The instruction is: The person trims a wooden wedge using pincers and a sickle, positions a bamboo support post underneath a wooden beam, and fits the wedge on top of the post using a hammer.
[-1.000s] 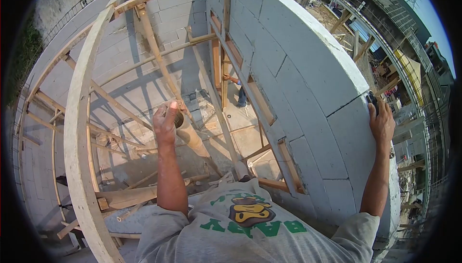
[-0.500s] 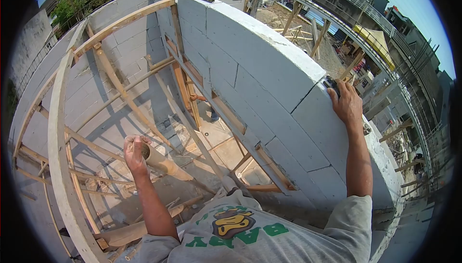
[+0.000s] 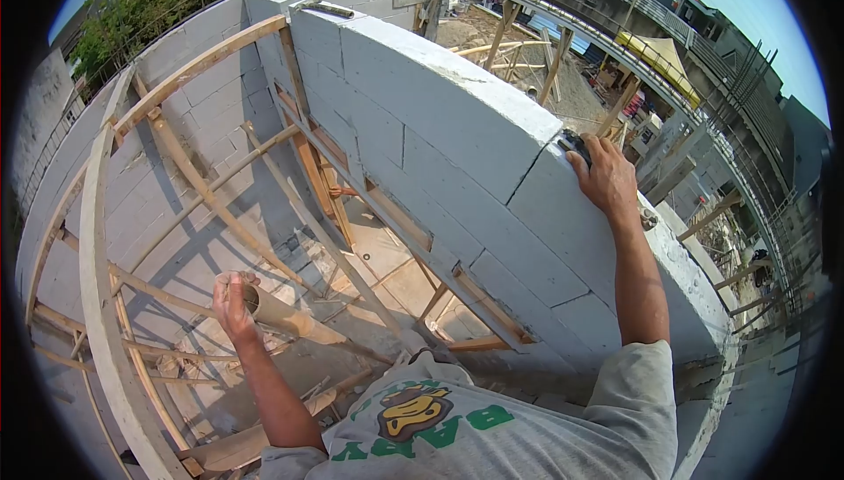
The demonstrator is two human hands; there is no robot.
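My left hand (image 3: 234, 309) is wrapped round the top end of a bamboo pole (image 3: 294, 322) that slants down into the room below. Along the top of the pale block wall (image 3: 475, 120) lies my right hand (image 3: 609, 179), its fingers curled over a small black object (image 3: 573, 142). The hand hides most of that object, so its kind does not show. It sits at the joint between two blocks. A small grey lump (image 3: 648, 218) rests on the wall top just behind my right wrist.
A dark-handled tool (image 3: 323, 10) lies at the wall's far end. Wooden frame beams (image 3: 97, 278) and crossing poles (image 3: 193, 203) stand to the left. Far below, another person's hand (image 3: 343, 191) touches a wooden frame (image 3: 318, 177). Outside the wall stand wooden props (image 3: 556, 67).
The view has turned slightly, so the wall and both hands appear further left. My left hand stays on the bamboo pole and my right hand on the black object.
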